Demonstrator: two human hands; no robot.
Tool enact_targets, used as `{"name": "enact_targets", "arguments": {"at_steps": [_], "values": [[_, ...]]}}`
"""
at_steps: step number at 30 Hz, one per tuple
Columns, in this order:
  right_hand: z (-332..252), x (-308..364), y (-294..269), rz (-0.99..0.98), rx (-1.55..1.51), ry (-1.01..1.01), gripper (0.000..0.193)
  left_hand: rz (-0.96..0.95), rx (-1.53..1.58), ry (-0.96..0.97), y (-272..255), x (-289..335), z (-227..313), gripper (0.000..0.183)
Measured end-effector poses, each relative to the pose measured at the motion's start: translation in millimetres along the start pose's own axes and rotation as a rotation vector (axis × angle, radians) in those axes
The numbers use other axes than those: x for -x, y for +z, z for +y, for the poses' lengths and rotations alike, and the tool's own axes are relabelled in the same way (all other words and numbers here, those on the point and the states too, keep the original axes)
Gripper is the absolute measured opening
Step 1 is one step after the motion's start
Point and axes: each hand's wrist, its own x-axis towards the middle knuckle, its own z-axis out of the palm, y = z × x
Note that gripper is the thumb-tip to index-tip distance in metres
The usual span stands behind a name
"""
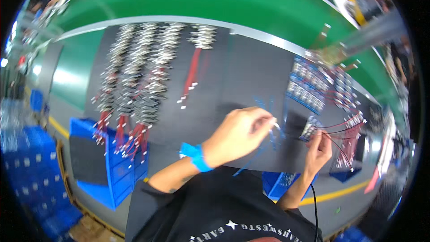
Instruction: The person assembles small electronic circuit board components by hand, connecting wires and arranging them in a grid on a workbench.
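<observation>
My left hand (239,132), with a blue band on its wrist, is over the middle of the dark mat. Its thumb and forefinger are pinched on a small white piece (276,123), too blurred to name. Thin blue strips (271,105) lie beneath and beside those fingertips. To the right, my right hand (319,151) is closed with its fingertips on red and black wires (338,145) that trail off rightward. A small piece with pale parts, perhaps a circuit board (309,126), touches or sits just beyond these fingertips; whether it is held too is unclear.
Long rows of pale-ended parts with red wires (143,62) cover the mat's left; a shorter bundle (202,36) lies beside them. Blue circuit boards (309,85) and more wired pieces (351,141) are at right. Beyond runs a green surface (251,0). Blue bins (114,166) stand below the edge.
</observation>
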Motion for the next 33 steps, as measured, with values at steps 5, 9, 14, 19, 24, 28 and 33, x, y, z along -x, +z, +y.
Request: {"name": "enact_targets", "arguments": {"at_steps": [5, 9, 14, 19, 24, 28, 33], "values": [[-51, 18, -18, -0.431, -0.056, -0.561, 0.01, -0.39, 0.744, -0.678, -5, -17, -1, 0.06], [-90, 24, 9, -0.759, 0.026, -0.847, 0.022, -0.498, 0.421, -0.425, -3, -16, -9, 0.046], [-55, 49, 10, -0.422, -0.446, -0.099, 0.021, -0.035, 0.7, -0.197, 14, 11, -34, 0.023], [-72, 58, 36, -1.044, -0.24, -0.107, 0.019, 0.209, 0.667, -0.099, 14, 24, -29, 0.024], [-88, 55, 40, -0.997, -0.156, -0.399, 0.028, 0.273, 0.583, -0.24, 10, 34, -47, 0.023], [-81, 54, 51, -1.152, -0.251, -0.433, 0.027, 0.306, 0.652, -0.19, 4, 36, -48, 0.029], [-77, 62, 61, -1.378, -0.741, -0.127, 0.029, 0.195, 0.693, -0.347, -3, 33, -52, 0.036]]}}
